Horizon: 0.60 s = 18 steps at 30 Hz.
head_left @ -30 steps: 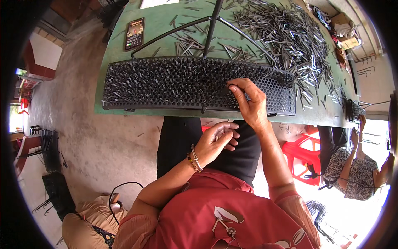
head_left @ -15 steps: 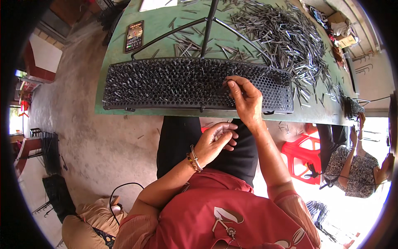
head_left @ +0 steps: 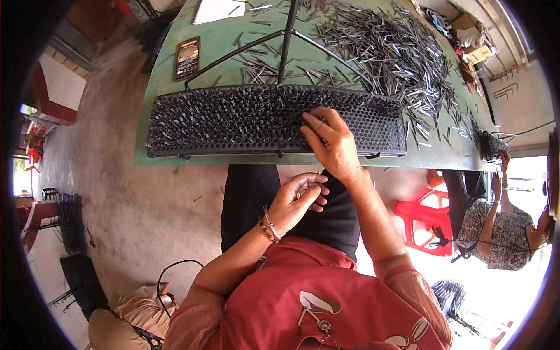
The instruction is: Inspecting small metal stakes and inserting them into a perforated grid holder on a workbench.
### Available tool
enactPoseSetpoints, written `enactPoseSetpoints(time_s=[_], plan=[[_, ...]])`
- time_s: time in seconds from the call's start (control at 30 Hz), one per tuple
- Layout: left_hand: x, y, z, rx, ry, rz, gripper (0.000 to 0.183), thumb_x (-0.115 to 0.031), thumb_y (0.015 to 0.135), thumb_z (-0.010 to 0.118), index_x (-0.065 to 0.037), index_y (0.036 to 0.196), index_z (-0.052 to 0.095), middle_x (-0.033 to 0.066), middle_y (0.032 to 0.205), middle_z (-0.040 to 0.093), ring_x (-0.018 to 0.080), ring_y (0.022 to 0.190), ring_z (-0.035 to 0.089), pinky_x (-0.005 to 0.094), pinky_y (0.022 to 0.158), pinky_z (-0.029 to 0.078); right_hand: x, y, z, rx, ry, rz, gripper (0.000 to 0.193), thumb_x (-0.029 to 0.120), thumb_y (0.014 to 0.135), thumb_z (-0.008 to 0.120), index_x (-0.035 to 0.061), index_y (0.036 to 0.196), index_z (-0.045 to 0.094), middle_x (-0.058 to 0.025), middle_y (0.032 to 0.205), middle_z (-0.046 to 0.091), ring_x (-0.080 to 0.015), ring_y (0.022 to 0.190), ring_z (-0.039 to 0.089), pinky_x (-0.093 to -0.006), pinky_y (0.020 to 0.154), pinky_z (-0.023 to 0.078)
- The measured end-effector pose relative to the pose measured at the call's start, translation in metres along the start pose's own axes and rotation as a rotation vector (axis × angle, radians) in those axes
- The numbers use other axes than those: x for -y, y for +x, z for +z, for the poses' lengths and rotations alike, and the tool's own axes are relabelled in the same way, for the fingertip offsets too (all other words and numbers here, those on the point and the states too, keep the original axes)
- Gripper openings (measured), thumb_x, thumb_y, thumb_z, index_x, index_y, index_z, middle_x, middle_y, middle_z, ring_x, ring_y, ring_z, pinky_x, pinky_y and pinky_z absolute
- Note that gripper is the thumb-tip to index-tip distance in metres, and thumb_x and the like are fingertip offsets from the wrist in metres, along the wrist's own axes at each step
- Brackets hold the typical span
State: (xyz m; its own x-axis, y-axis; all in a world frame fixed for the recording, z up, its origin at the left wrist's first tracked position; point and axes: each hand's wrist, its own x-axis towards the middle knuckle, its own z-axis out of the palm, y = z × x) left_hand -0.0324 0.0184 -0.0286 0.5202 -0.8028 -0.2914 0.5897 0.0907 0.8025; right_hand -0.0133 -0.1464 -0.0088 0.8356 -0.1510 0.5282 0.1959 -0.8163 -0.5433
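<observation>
A long black perforated panel (head_left: 373, 125) lies along the table's near edge, with a black rod frame (head_left: 286, 44) rising behind it. Thin dark strips (head_left: 204, 119) stand upright in its holes over the left and middle; bare holes show at the right. My right hand (head_left: 333, 143) bends over the panel right of its middle, fingers curled at the strips' edge. What its fingertips grip is hidden. Below the table edge, over my lap, my left hand (head_left: 300, 201) is half closed, palm inward. A thin pale tip shows by its fingers, too small to name.
On the green table (head_left: 227, 55) a large heap of loose dark strips (head_left: 396, 52) lies at the far right. A phone (head_left: 187, 58) and white paper (head_left: 219, 10) lie at the left. A red stool (head_left: 423, 219) and another person (head_left: 496, 233) are at the right.
My right hand has shifted a little left over the panel, and its fingers have turned down toward the strips. My left hand stays over my lap, shifted only slightly.
</observation>
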Motion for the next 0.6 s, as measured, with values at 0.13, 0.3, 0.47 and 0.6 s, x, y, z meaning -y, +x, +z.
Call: enactPoseSetpoints(time_s=[0.13, 0.3, 0.47, 0.6], plan=[[-0.004, -0.003, -0.002, 0.021, 0.010, 0.022, 0.026, -0.011, 0.095, 0.050, 0.001, 0.117, 0.053, 0.0100, 0.096, 0.061, 0.0130, 0.080, 0.060, 0.0259, 0.069, 0.054, -0.001, 0.004, -0.015, -0.064, 0.067, 0.077, 0.022, 0.001, 0.083, 0.063, 0.0025, 0.104, 0.066, -0.0114, 0.096, 0.061, -0.0222, 0.080, 0.062, -0.0291, 0.069, 0.050], [-0.039, -0.003, 0.000, 0.029, 0.092, 0.072, 0.023, -0.011, 0.095, 0.050, 0.000, 0.115, 0.053, 0.0079, 0.097, 0.060, 0.0119, 0.082, 0.060, 0.0262, 0.070, 0.055, -0.004, -0.005, -0.049, -0.165, 0.176, 0.351, 0.019, 0.002, 0.085, 0.062, 0.0010, 0.103, 0.066, -0.0066, 0.093, 0.061, -0.0090, 0.069, 0.056, -0.0209, 0.061, 0.045], [-0.115, 0.044, 0.034, 0.081, 0.311, 0.237, 0.026, -0.006, 0.094, 0.050, 0.000, 0.119, 0.052, 0.0065, 0.100, 0.061, 0.0138, 0.087, 0.060, 0.0288, 0.077, 0.054, -0.037, -0.027, -0.095, -0.200, 0.237, 0.424, 0.018, 0.003, 0.086, 0.061, -0.0020, 0.103, 0.065, -0.0036, 0.091, 0.061, -0.0063, 0.069, 0.054, -0.0196, 0.059, 0.043], [-0.174, 0.134, 0.076, 0.063, 0.530, 0.335, 0.028, -0.009, 0.089, 0.057, 0.003, 0.115, 0.053, 0.0071, 0.088, 0.063, 0.0116, 0.084, 0.061, 0.0255, 0.069, 0.053, -0.077, -0.014, -0.144, -0.227, 0.184, 0.507, 0.019, 0.007, 0.086, 0.062, -0.0015, 0.102, 0.066, -0.0053, 0.088, 0.060, -0.0065, 0.061, 0.053, -0.0200, 0.056, 0.043]])
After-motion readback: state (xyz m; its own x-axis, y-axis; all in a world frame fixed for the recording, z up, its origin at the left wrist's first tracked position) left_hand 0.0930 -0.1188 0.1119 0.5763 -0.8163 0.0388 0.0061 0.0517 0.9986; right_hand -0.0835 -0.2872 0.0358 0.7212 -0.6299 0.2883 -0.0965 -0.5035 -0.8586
